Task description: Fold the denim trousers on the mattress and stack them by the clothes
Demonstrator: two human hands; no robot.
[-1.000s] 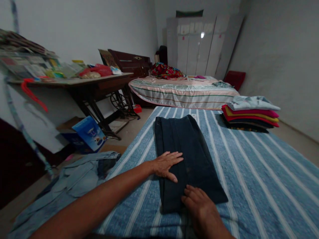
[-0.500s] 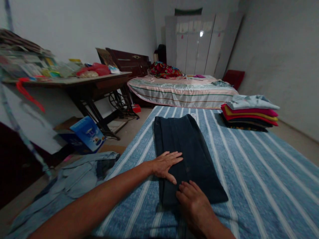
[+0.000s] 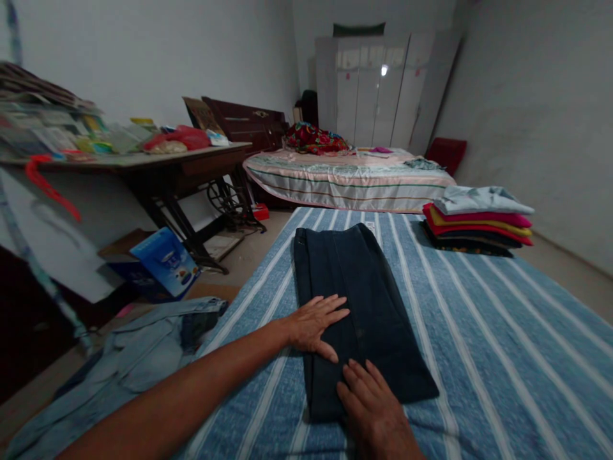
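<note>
A dark navy pair of folded trousers (image 3: 357, 300) lies lengthwise on the blue striped bedspread (image 3: 488, 345). My left hand (image 3: 313, 326) lies flat on the left half of the trousers, fingers stretched out and pointing right. My right hand (image 3: 371, 409) rests palm down on the near end of the trousers, fingers straight and slightly apart, pointing away from me. Neither hand holds anything.
A stack of folded clothes (image 3: 476, 220) in red, yellow, dark and pale blue sits at the bedspread's far right. Pale blue denim garments (image 3: 138, 348) lie crumpled at the left edge. A sewing table (image 3: 158, 169) with clutter, a blue box (image 3: 165, 262), another bed (image 3: 349, 176) and a wardrobe (image 3: 368, 89) stand beyond.
My right hand has slid a little left along the near end of the trousers and its fingers have flattened out. My left hand stays pressed in place.
</note>
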